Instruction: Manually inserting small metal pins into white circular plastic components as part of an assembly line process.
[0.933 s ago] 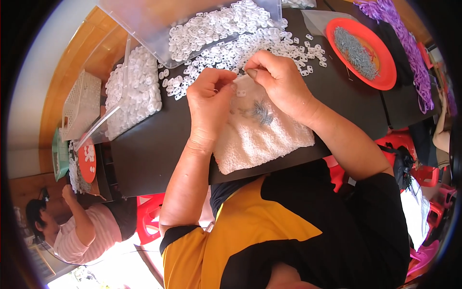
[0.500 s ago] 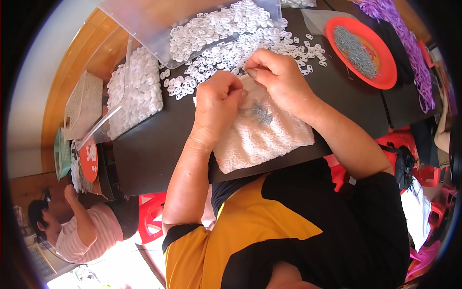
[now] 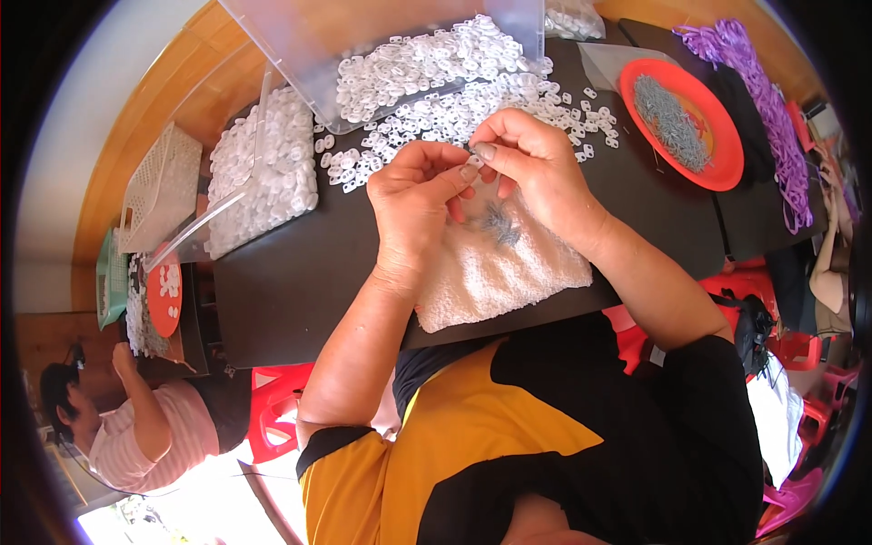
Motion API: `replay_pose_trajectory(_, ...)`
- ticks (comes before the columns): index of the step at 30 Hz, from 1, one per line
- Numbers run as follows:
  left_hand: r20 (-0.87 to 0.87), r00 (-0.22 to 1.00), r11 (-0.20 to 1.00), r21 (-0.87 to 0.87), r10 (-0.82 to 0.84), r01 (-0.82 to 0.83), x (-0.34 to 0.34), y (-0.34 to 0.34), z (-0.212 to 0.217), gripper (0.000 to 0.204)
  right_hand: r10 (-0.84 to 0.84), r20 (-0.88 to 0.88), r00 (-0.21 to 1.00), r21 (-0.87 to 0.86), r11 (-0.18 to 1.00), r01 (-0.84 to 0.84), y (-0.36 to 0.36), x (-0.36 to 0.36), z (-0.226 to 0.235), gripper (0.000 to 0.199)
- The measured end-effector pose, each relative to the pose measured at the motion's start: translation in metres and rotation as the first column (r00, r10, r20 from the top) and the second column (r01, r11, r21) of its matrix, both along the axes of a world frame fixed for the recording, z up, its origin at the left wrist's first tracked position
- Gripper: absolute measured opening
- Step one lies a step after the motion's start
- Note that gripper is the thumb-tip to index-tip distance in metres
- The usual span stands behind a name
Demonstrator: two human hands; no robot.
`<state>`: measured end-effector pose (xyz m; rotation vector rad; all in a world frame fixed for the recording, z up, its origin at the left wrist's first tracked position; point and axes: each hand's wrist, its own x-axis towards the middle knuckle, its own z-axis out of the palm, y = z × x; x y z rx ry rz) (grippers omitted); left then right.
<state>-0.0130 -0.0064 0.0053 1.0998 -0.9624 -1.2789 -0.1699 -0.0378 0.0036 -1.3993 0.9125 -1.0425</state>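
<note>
My two hands meet over a cream towel [image 3: 509,282] near the table's edge. Between thumb and fingers, my left hand [image 3: 411,204] pinches a small white plastic piece [image 3: 473,161], of which only a bit shows. The thumb and forefinger of my right hand [image 3: 545,173] are pressed together right beside it; whatever they hold is too small to make out. On the towel under my hands lies a little heap of thin grey pins [image 3: 500,225]. Just beyond my fingers spread many loose white plastic pieces with holes [image 3: 454,109].
A clear plastic bin [image 3: 291,64] lies tipped at the back, white pieces spilling out. Left of it stands another clear box of white parts [image 3: 263,173]. An orange-red plate [image 3: 727,163] of grey pins and purple cords [image 3: 772,118] lie right. A person [image 3: 154,427] sits at left.
My left hand has turned, its thumb now reaching toward the right fingertips. A white piece now shows between the hands. The whole view has shifted slightly.
</note>
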Motion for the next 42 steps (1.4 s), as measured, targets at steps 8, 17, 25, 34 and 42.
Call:
replay_pose_trajectory(8, 0.493, 0.848, 0.904, -0.426, 0.193, 0.041, -0.004, 0.004, -0.022, 0.011, 0.009, 0.021, 1.000, -0.061, 0.998, -0.008, 0.000, 0.004, -0.008, 0.007)
replay_pose_trajectory(17, -0.037, 0.998, 0.991, 0.126, 0.055, -0.050, 0.001, -0.004, -0.001, 0.005, -0.057, -0.202, 0.978, -0.287, 0.958, -0.003, -0.003, 0.001, -0.013, 0.012)
replay_pose_trajectory(25, 0.055, 0.998, 0.994, 0.103, 0.028, -0.034, 0.000, -0.004, -0.006, 0.007, -0.105, -0.260, 0.960, -0.312, 0.950, 0.020, -0.004, 0.004, -0.023, 0.005)
replay_pose_trajectory(34, 0.069, 0.997, 0.993, 0.106, 0.045, -0.052, -0.001, -0.003, -0.006, 0.005, -0.180, -0.300, 0.937, -0.406, 0.913, 0.046, -0.003, 0.006, -0.023, 0.012)
replay_pose_trajectory(42, 0.078, 0.996, 0.992, 0.114, 0.054, -0.062, -0.002, -0.001, -0.003, 0.007, -0.207, -0.307, 0.929, -0.469, 0.882, 0.041, -0.003, 0.007, -0.027, 0.016)
